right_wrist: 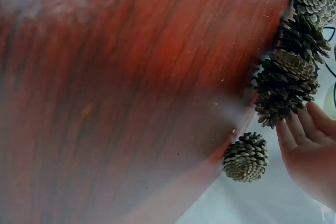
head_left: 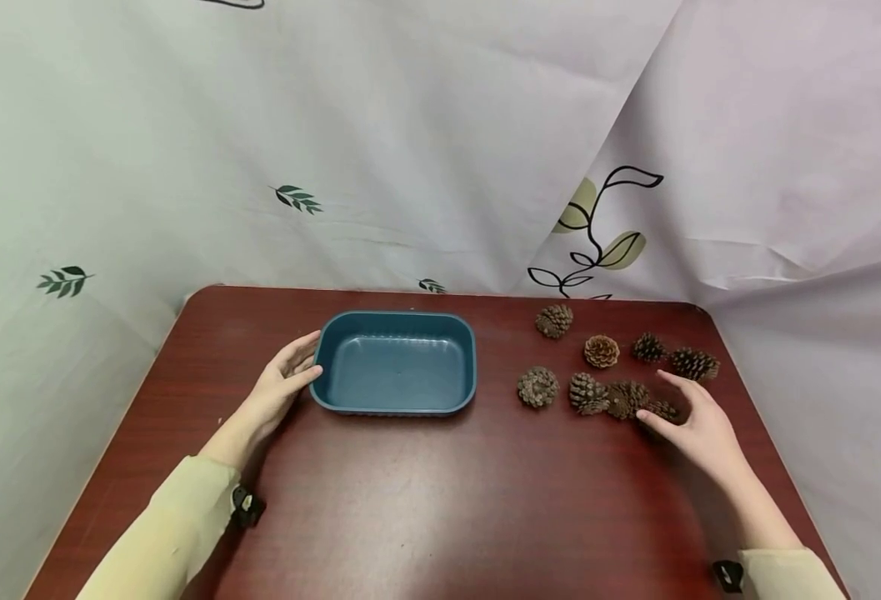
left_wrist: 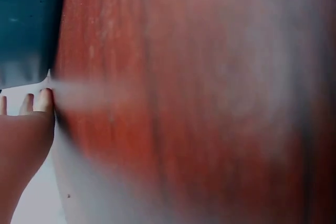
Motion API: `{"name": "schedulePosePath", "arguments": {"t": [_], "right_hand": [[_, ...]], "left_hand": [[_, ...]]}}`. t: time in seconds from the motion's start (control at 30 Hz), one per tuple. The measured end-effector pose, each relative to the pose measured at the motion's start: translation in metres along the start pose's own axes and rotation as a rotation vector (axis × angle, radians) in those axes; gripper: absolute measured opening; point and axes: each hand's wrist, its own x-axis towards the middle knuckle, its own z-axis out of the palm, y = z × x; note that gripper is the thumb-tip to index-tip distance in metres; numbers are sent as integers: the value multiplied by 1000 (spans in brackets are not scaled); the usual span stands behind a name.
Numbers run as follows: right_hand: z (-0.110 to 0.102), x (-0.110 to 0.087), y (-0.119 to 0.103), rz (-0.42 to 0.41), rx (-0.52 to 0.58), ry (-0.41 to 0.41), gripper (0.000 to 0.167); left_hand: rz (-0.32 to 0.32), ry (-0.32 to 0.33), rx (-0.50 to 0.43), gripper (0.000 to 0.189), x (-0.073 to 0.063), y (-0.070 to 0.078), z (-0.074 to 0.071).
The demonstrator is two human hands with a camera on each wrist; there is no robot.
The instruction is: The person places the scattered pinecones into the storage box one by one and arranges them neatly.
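Note:
A dark blue rectangular plastic basin (head_left: 393, 410) stands on the table at centre left, nothing inside it. At its left end is my left hand (head_left: 282, 382), fingertips at the outer wall and thumb tip by the rim. The left wrist view shows those fingers (left_wrist: 45, 98) fairly straight beside the basin (left_wrist: 26, 30). On the right, my right hand (head_left: 703, 429) reaches over a brown pine cone (head_left: 663, 409), thumb and index finger spread apart on either side of it. In the right wrist view its fingertips come right up to a pine cone (right_wrist: 286, 87); the cone is partly hidden from above.
Several more pine cones lie on the right of the table, among them a lighter tan one (head_left: 601, 352), one at the back (head_left: 554, 321), one nearest the basin (head_left: 538, 387) and one by the right edge (head_left: 695, 363). A patterned white cloth (head_left: 440, 150) hangs behind the reddish-brown table (head_left: 410, 508).

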Motion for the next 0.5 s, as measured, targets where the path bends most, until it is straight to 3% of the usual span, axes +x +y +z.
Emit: {"name": "schedulePosePath", "arguments": {"t": [0.33, 0.5], "right_hand": [[4, 0, 7, 14, -68, -94, 75], [2, -1, 12, 17, -94, -122, 74]], "left_hand": [[26, -66, -144, 63, 4, -10, -3], [38, -90, -167, 62, 5, -13, -3]]}}
